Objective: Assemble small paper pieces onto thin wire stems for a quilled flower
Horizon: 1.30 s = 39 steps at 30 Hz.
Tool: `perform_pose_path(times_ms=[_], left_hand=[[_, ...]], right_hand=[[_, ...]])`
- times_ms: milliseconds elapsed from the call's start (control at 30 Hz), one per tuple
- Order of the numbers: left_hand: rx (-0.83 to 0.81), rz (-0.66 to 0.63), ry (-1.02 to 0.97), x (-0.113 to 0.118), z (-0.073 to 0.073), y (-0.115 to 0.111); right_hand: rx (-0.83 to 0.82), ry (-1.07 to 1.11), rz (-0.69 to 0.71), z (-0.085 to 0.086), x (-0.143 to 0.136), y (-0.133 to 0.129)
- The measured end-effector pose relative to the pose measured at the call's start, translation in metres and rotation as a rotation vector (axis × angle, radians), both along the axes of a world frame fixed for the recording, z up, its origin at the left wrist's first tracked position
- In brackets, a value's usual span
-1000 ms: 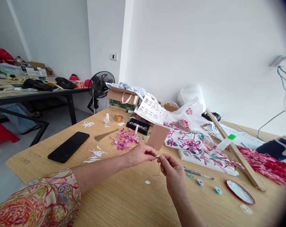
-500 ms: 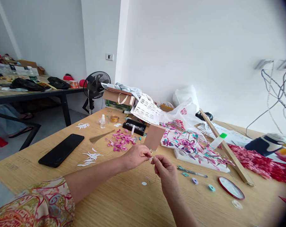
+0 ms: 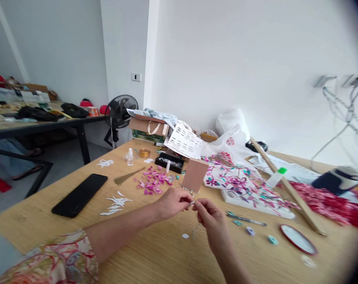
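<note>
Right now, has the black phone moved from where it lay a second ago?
No. Judged against the table and white slivers, the black phone lies in the same place; only the view has shifted.

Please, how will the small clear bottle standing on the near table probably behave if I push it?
The small clear bottle would probably tip easily, since it stands tall on a narrow base. Once down, it may roll, because its body looks round. It is probably light, being so small.

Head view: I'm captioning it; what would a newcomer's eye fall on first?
Probably the pink petals strewn beyond the left hand, and the colourful flower sprays farther right. Next, the small white piece between that hand and the right hand, then the black phone at left.
</note>
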<state>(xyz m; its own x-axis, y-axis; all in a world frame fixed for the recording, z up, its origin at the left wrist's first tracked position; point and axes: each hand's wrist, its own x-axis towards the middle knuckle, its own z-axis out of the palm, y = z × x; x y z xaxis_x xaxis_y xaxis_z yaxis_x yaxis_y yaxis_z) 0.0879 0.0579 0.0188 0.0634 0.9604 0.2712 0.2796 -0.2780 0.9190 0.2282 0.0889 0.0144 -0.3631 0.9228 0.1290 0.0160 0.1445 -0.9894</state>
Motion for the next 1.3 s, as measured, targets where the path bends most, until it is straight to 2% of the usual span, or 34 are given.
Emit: perform_pose_path(times_ms=[467,900,1300], left_hand=[[-0.048,0.015,-0.022,0.0006,0.0013,-0.0011],[-0.122,-0.020,-0.168,0.0012,-0.0055,0.0035],[-0.168,-0.019,-0.270,0.0013,-0.0006,0.0019]], right_hand=[[-0.004,0.000,-0.001,0.0009,0.0001,-0.0003],[-0.006,-0.003,0.004,-0.0016,0.0011,0.0014],[-0.010,-0.003,0.014,0.0037,0.0014,-0.0009]])
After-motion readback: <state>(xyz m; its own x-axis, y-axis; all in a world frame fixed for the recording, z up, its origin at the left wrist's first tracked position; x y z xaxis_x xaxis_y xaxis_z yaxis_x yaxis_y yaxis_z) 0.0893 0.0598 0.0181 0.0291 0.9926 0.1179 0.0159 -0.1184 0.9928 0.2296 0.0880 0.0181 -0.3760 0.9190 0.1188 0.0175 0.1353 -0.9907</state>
